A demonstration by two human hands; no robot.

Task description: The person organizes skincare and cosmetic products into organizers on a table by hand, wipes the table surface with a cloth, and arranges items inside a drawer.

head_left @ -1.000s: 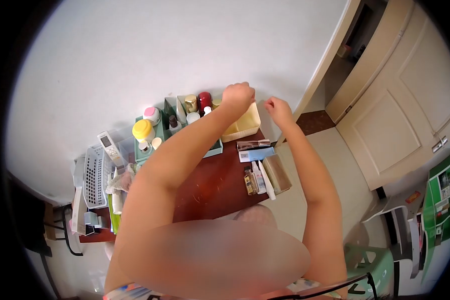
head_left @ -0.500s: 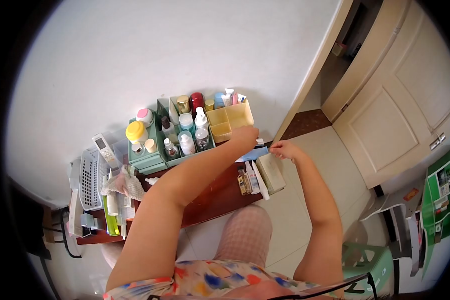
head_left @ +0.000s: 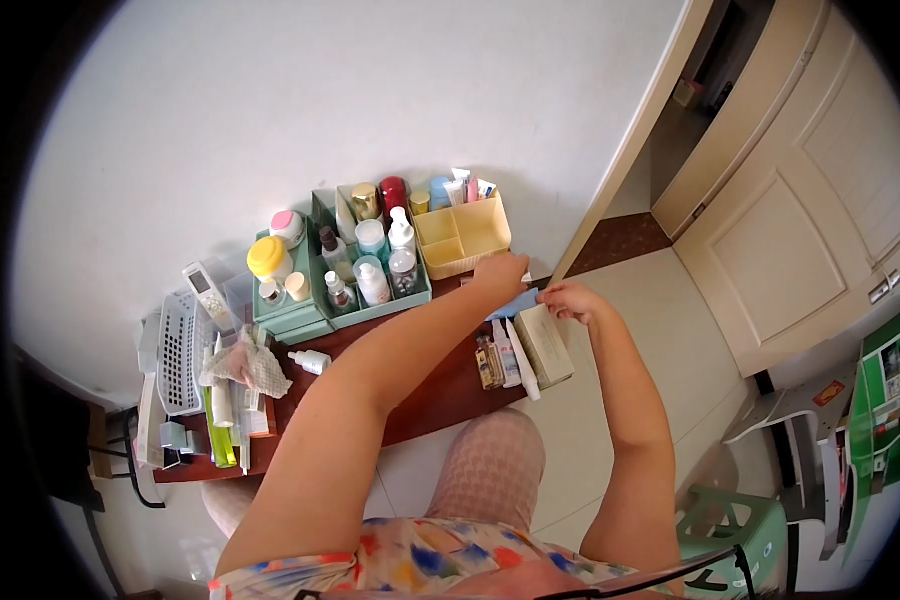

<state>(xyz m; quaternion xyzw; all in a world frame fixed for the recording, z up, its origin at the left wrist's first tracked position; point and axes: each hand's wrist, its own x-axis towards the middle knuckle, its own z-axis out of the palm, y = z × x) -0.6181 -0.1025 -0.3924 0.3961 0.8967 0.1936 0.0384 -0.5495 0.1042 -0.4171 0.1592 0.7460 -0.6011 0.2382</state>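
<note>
Blue packet (head_left: 514,304), before cream organiser (head_left: 454,267): edge pinched by my right hand's (head_left: 570,300) fingers; my left hand's (head_left: 501,281) grip I cannot tell. Seemingly placed: tubes (head_left: 461,191), organiser's back. Seemingly left: beige box (head_left: 546,345) on table (head_left: 440,385), nearer me.

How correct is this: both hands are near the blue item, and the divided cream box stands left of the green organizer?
Not fully: the divided cream box stands right of the green organizer, as the head view shows. The left hand and right hand are indeed near the blue item.
</note>
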